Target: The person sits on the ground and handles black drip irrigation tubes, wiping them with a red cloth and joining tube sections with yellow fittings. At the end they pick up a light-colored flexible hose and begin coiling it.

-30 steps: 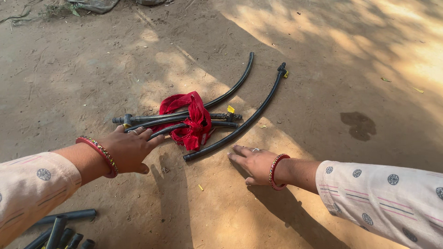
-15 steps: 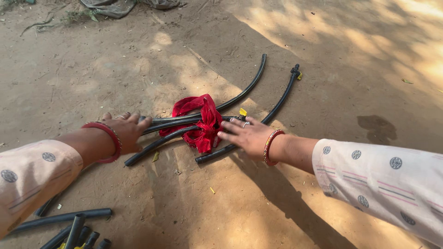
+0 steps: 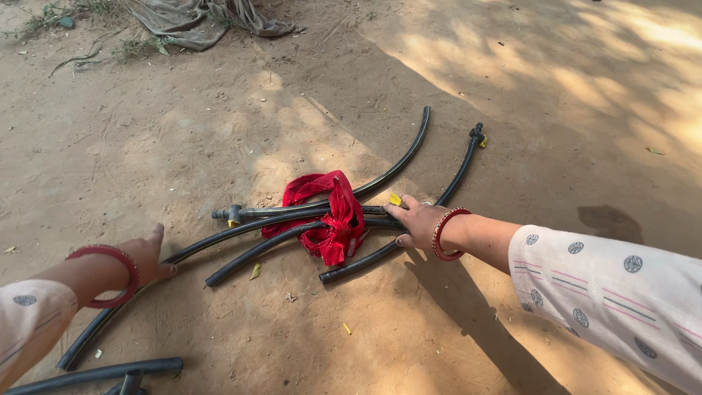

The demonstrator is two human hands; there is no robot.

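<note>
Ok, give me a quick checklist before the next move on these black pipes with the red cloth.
1. Right hand on the pipes beside the red cloth: ok, it rests there; closed grip: cannot tell.
2. Left hand on the long black pipe: ok, touching near its middle.
3. Cloth wrapped round every pipe: cannot tell, folds hide it.
4. Pipe ends lined up: not ok, they fan apart.
5. Pipe with the end fitting gathered in: not ok, its far end lies apart.
</note>
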